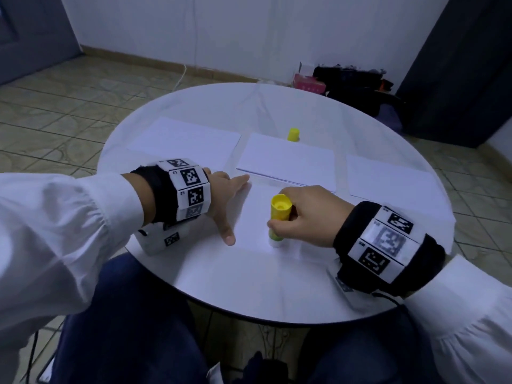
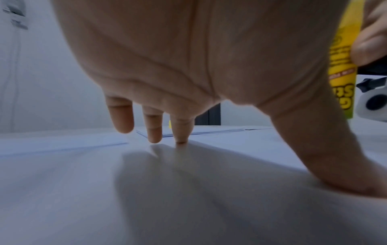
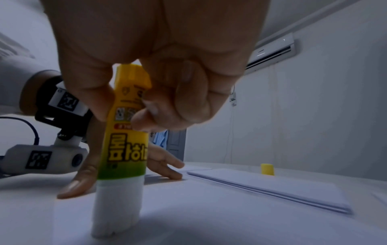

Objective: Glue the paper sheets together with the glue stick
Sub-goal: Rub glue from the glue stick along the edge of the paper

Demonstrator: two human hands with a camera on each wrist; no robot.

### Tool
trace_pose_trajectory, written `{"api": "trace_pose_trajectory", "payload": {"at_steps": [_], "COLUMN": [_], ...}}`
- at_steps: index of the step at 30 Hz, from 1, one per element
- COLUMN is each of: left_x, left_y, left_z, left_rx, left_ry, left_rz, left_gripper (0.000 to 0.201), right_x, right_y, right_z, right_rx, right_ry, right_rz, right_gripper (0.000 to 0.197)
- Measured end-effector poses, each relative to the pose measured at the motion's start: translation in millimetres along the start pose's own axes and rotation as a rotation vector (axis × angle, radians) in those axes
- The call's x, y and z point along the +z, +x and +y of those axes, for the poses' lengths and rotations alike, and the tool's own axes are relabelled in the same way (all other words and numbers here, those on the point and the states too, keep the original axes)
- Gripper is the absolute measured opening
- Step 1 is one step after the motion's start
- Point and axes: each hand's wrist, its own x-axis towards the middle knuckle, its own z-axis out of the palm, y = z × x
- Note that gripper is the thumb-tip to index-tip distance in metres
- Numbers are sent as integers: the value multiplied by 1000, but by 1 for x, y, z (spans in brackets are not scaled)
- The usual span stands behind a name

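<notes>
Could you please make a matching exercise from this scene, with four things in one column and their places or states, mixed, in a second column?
Things:
1. glue stick
2. yellow cap
3. left hand
4. middle paper stack

States:
A. fingers spread, pressing the near sheet
B. lying flat beyond both hands
C. held upright, white tip down on the near sheet
D. standing alone at the far side of the table

Pairs: 1-C, 2-D, 3-A, 4-B

The right hand grips the glue stick.

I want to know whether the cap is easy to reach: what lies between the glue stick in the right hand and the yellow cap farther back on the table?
In the head view, a stack of paper sheets lies between the glue stick and the yellow cap.
</notes>
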Motion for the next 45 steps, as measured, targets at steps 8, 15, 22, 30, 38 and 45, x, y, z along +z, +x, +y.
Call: {"api": "trace_pose_trajectory", "payload": {"at_steps": [8, 15, 22, 30, 38, 45], "left_x": [-6, -6, -6, -8, -10, -11], "left_y": [-4, 2, 3, 5, 5, 2], "left_z": [7, 17, 19, 17, 20, 21], "left_rx": [1, 105, 149, 148, 130, 138], "left_ry": [55, 239, 285, 280, 287, 269], "left_rz": [-21, 13, 15, -3, -34, -36], "left_gripper": [152, 128, 114, 116, 116, 115], "right_x": [-17, -27, -42, -38, -29, -35], "right_y": [-44, -53, -8, -15, -56, -72], "right_z": [55, 81, 102, 97, 83, 81], "right_rx": [142, 227, 386, 369, 297, 311], "right_ry": [56, 84, 53, 40, 102, 255], "right_rz": [70, 69, 182, 113, 50, 5], "right_gripper": [20, 16, 28, 25, 22, 16]}}
